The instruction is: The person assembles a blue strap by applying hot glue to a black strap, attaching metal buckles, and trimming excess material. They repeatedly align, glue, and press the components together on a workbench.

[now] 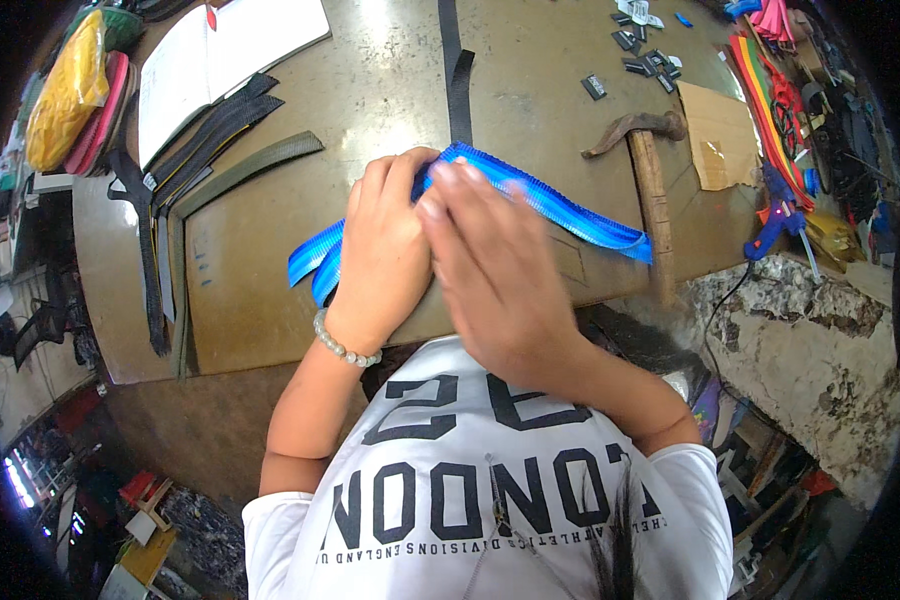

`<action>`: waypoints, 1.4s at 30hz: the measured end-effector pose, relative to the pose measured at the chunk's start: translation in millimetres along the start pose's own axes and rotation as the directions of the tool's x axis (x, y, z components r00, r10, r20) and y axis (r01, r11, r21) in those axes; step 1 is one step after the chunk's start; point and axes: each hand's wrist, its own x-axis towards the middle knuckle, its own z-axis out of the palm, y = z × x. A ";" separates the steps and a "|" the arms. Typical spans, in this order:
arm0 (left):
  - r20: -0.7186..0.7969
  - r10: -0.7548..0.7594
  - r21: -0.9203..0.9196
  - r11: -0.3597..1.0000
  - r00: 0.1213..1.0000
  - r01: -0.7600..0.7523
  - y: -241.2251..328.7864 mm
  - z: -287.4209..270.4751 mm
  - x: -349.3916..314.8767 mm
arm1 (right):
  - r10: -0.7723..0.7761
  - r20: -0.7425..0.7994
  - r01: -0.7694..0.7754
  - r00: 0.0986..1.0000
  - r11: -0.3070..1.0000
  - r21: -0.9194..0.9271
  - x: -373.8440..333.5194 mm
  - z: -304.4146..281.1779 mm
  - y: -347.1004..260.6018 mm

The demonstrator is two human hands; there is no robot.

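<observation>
Webbing point(580, 219), blue and ribbed, lies bent on the counter point(255, 290) in the head view. My left hand point(390, 238) curls over it, my right hand point(498, 255) is blurry, fingers nearly straight; can't tell if either's actually gripping. Looks light, bendy, maybe slick, hardly fragile. I'd pinch the edges near the bend.

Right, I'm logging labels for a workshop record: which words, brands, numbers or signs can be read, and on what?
White shirt: large black digits and letters, legible but not copied here; smaller row below, partly covered.
White tags, top right: too small to read.
Small black pieces: pale marks, too small to read.
Open notebook: too faint to read.
</observation>
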 end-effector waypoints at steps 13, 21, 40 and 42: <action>0.004 -0.069 0.073 0.995 0.998 0.069 -8.6 -23.1 -40.8 | 0.151 0.140 -0.131 0.979 0.981 -0.141 -19.2 43.1 39.9; -0.064 -0.226 0.106 0.967 0.972 0.232 -20.5 -45.2 -85.9 | 0.169 0.163 -0.152 0.972 0.982 -0.112 -17.7 42.4 38.8; -0.045 -0.305 0.148 0.940 0.951 0.308 -11.2 -47.4 -70.7 | 0.105 0.137 -0.084 0.985 0.985 -0.149 -3.2 28.7 42.2; -0.038 -0.314 0.150 0.937 0.949 0.316 -10.2 -49.1 -69.8 | 0.140 0.141 -0.134 0.980 0.990 -0.052 2.5 18.0 52.4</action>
